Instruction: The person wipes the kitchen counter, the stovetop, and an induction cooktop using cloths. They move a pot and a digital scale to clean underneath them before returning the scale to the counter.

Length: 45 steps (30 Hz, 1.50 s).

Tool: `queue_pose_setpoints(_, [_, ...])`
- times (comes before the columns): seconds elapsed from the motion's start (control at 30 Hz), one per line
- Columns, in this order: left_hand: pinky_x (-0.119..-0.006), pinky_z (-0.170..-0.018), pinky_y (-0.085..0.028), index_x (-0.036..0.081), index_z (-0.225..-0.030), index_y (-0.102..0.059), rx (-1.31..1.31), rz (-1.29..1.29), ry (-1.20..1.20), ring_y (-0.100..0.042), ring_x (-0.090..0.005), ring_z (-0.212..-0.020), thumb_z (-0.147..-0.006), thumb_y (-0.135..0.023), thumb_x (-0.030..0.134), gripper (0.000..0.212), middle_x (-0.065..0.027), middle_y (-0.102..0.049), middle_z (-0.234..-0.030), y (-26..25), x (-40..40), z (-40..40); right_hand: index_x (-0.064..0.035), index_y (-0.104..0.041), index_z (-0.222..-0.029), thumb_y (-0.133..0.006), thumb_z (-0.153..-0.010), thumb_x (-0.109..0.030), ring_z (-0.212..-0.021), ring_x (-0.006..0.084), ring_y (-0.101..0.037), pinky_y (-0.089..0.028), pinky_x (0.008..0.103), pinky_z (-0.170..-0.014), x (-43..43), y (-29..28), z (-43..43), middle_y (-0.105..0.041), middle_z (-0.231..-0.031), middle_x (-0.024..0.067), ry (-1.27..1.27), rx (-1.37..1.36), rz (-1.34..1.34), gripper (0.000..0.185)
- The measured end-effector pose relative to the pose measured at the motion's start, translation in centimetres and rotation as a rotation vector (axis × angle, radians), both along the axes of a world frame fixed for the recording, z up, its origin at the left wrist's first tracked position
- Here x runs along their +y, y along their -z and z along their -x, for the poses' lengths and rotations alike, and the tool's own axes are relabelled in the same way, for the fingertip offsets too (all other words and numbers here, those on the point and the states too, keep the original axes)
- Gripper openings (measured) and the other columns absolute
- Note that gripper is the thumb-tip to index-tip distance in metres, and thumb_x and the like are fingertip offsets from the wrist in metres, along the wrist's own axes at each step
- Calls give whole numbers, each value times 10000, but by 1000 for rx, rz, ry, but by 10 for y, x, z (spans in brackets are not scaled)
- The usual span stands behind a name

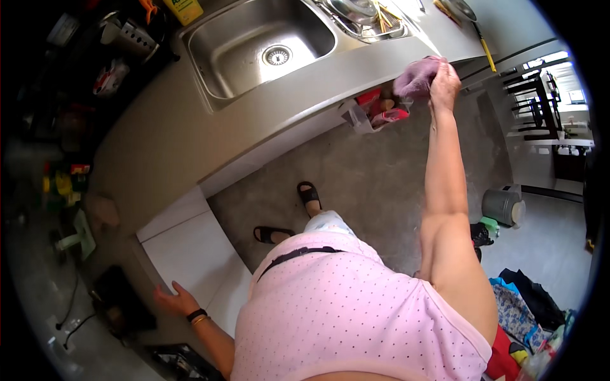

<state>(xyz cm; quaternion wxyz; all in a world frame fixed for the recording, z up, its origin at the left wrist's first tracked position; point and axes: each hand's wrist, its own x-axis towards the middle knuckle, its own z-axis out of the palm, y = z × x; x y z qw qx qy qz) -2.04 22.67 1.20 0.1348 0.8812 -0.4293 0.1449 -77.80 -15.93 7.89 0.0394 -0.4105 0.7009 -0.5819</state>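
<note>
A mauve cloth [415,78] is bunched in my right hand [445,85], which is stretched out at the front edge of the grey countertop [305,107]. Behind that edge, to the left of the cloth, lies a stainless steel sink [233,62] with a round drain strainer [277,55]. My left hand [177,299] holds nothing; its fingers are apart beside the white cabinet fronts [190,247], low at the left. A dark band and a gold-coloured bangle circle that wrist.
A dish rack [391,33] with chopsticks stands right of the sink. A ladle with a yellow handle [486,50] juts past the counter edge. Bags [376,119] hang or stand below the counter. On the floor are a grey bin [498,208] and piled clothes [514,309].
</note>
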Motion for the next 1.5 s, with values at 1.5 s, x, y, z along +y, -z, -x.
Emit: queue_pose_setpoints(1.5, [-525,-1107,-360,56,-1290,-582,32,-9,-58,-455,-407,-1327,-885,-726,156,441,-234,-488,-1441,3,-4,24,-28,-642,-1112,-625,-996,-199,-943,126,-597,-499,303,-861,49,55,-92,-659,-1022,34,-345,-365,-235,207])
